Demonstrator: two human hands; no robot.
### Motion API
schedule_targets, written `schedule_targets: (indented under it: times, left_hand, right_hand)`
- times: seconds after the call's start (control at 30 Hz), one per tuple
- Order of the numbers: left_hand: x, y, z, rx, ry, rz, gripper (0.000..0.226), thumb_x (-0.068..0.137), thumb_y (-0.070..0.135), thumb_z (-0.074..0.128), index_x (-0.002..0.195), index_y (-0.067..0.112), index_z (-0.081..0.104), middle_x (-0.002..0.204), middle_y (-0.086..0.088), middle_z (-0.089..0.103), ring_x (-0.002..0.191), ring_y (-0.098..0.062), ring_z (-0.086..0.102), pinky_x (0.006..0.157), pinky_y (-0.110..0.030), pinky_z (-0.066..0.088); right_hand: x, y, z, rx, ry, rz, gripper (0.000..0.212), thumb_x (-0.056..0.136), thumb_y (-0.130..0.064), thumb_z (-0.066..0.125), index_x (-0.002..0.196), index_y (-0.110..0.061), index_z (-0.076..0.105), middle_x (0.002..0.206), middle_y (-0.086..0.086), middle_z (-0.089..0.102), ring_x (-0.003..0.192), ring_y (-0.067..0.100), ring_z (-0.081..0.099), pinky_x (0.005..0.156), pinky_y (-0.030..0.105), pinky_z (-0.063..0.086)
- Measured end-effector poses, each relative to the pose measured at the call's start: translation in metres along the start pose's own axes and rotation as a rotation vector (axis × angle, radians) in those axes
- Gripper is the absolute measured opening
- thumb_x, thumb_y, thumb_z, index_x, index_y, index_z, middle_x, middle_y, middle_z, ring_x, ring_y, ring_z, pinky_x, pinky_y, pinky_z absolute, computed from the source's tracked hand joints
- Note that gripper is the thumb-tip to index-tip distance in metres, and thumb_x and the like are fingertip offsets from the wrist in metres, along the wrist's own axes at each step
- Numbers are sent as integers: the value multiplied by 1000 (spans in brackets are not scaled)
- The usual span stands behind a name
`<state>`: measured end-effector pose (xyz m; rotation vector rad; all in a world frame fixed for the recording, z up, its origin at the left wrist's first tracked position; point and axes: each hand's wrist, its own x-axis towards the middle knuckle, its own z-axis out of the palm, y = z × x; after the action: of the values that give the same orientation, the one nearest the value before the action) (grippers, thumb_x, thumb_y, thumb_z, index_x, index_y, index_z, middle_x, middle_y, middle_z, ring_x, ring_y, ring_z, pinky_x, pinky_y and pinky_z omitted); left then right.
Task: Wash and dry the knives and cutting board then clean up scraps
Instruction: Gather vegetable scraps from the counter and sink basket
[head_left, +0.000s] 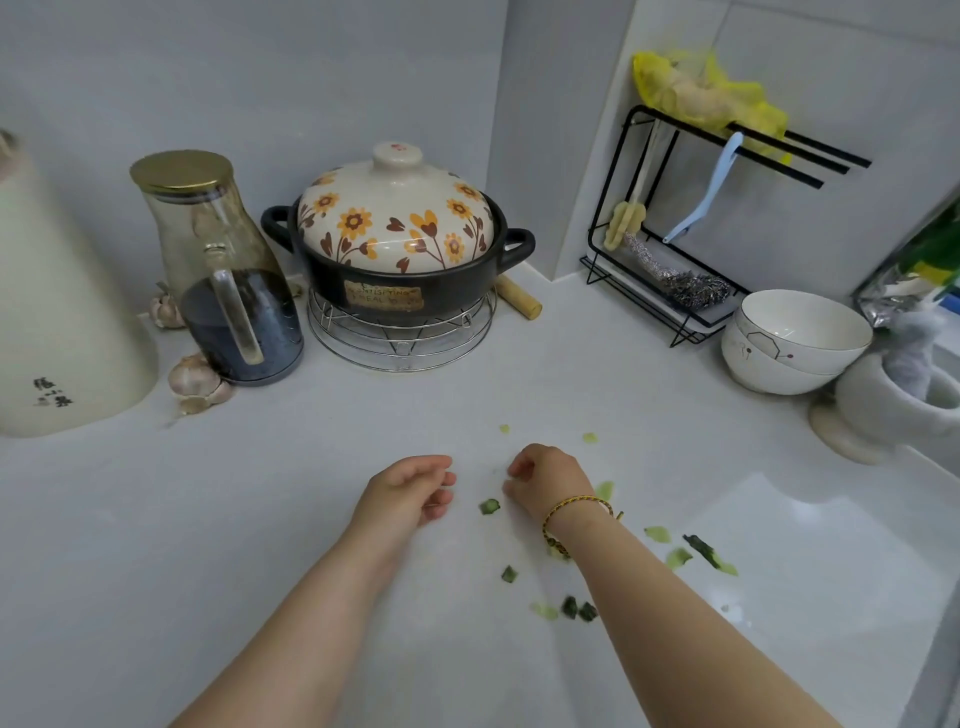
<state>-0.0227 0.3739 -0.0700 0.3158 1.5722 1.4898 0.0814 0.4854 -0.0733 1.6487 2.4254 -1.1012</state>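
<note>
Lying just left of the right hand (545, 483), the small dark-green vegetable scrap (489, 506) sat between both hands, nearer the right. The left hand (410, 491) hung loosely curled, empty. The right's curled fingers (519, 470) possibly pinched something; this was unclear.

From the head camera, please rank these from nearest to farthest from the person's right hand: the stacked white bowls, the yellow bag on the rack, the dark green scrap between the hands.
1. dark green scrap, just left of the right hand.
2. stacked white bowls, right and farther back.
3. yellow bag, on the rack behind the bowls.
</note>
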Motion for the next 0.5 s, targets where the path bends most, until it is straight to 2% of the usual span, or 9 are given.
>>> schedule_targets:
  times: [0.07, 0.17, 0.23, 0.33, 0.43, 0.5]
  left_hand:
    - [2, 0, 0, 160, 12, 54, 16, 92, 0, 47, 94, 10, 60, 79, -1, 59, 68, -11, 53, 59, -12, 47]
    - [6, -2, -1, 432, 38, 144, 14, 89, 3, 53, 93, 14, 62, 78, 6, 58, 74, -12, 53, 67, -12, 42]
    - [7, -1, 1, 680, 52, 202, 14, 88, 9, 55, 97, 15, 63, 86, 4, 58, 85, -14, 56, 72, -13, 40]
    - [11, 7, 14, 1085, -1, 248, 26, 87, 25, 59, 111, 16, 61, 104, 0, 56, 104, -17, 54, 83, -20, 38]
    - [15, 13, 27, 1273, -81, 258, 34, 85, 32, 62, 116, 19, 57, 118, 1, 54, 112, -18, 50, 88, -25, 39]
    - [17, 12, 32, 1342, -128, 251, 33, 84, 32, 62, 114, 19, 57, 119, 1, 55, 112, -17, 50, 85, -24, 38]
  right_hand:
    - [1, -1, -1, -15, -7, -5, 20, 86, -13, 54, 104, -11, 61, 112, 5, 61, 92, 19, 53, 76, 20, 38]
    - [1, -1, -2, -34, -15, 12, 24, 86, -14, 53, 109, -12, 56, 109, 6, 59, 89, 20, 51, 75, 22, 39]
    - [0, -2, -3, -58, -15, 34, 25, 86, -15, 52, 110, -12, 55, 109, 7, 57, 91, 22, 53, 76, 25, 41]
    - [0, -6, -6, -137, -19, 60, 24, 87, -18, 53, 109, -10, 56, 114, 8, 58, 98, 24, 55, 78, 26, 42]
    - [0, -8, -9, -176, -57, 69, 19, 86, -19, 55, 103, -11, 59, 107, 8, 62, 87, 22, 54, 71, 24, 39]
    - [-1, -6, -11, -167, -77, 68, 3, 86, -20, 55, 87, -17, 55, 95, 4, 59, 82, 20, 50, 69, 24, 38]
